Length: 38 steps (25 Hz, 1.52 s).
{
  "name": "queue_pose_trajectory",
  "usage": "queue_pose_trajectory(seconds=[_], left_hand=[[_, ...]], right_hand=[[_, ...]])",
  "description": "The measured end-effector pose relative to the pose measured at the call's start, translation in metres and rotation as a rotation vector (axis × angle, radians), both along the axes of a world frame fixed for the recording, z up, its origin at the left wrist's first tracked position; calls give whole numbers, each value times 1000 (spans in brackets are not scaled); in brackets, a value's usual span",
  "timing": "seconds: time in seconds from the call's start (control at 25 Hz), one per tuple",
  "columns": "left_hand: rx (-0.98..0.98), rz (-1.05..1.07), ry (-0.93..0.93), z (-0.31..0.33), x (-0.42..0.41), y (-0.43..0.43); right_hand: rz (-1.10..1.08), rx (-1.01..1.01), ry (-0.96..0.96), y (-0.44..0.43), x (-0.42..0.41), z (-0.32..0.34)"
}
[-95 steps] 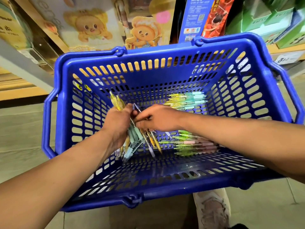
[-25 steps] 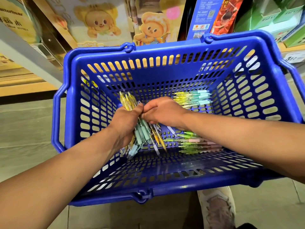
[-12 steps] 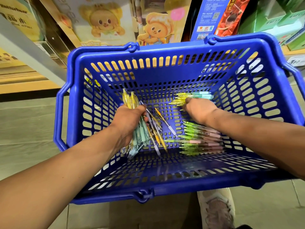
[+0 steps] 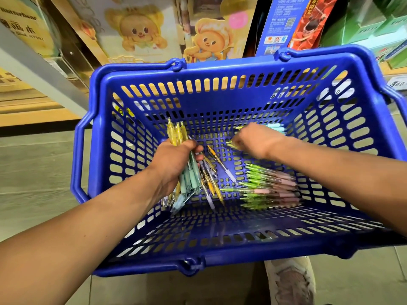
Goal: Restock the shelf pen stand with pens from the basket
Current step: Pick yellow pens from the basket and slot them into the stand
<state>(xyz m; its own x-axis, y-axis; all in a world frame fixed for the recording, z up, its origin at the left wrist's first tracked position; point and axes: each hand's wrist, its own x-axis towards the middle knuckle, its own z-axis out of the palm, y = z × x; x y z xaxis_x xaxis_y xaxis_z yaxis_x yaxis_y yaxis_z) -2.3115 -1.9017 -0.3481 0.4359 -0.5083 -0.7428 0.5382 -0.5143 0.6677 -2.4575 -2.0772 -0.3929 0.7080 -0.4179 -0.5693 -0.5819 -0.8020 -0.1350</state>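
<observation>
My L hand [image 4: 174, 164] grips a fistful of yellow & teal pens [image 4: 189, 177]; R hand [image 4: 255, 139] is down on the far pen pile [image 4: 275, 127], grip blurred, can't tell. Step: gathering pens in the blue basket [image 4: 198, 69]. Next, I judge: pinch more, add to bundle. Green-pink pens [image 4: 271, 188] lie loose just below R hand

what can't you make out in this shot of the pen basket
Head view only:
- Right hand fingers: hidden under the hand's back and motion-blurred, so a grip on the yellow-teal pens can't be told.
- Pen bundle in the left hand: count hidden by overlapping pens and fingers.
- Shelf pen stand: out of frame.
- Green-pink pens: blurred.
</observation>
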Motion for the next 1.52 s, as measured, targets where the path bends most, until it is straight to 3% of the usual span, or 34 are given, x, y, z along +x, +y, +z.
queue_pose_trajectory(seconds=[0.24, 0.4, 0.56, 0.64, 0.76, 0.84, 0.92, 1.08, 1.28, 1.52], left_hand=[[25, -44, -61, 3, -5, 2], [33, -82, -33, 5, -7, 4], [46, -135, -33, 4, -6, 4], [37, -146, -46, 5, -7, 3], [16, -163, -26, 6, -6, 4], [2, -172, -15, 5, -4, 5], [-6, -168, 1, 5, -3, 6], [-35, -115, 57, 7, -1, 5], [-60, -100, 139, 11, 0, 4], [-55, -119, 111, 11, -2, 1]], right_hand=[[-767, 1009, -475, 28, 28, 32], [-907, 1169, -549, 40, 33, 28], [-853, 1315, -511, 30, 27, 24], [-862, 1156, -509, 17, 21, 17], [-788, 632, -431, -5, 0, -1], [-521, 259, -280, -19, -18, -13], [-207, 8, -127, -27, -33, -24], [91, -244, -82, -22, -41, -29], [351, -379, 20, -8, -42, -37], [404, -411, 100, -7, -39, -40]])
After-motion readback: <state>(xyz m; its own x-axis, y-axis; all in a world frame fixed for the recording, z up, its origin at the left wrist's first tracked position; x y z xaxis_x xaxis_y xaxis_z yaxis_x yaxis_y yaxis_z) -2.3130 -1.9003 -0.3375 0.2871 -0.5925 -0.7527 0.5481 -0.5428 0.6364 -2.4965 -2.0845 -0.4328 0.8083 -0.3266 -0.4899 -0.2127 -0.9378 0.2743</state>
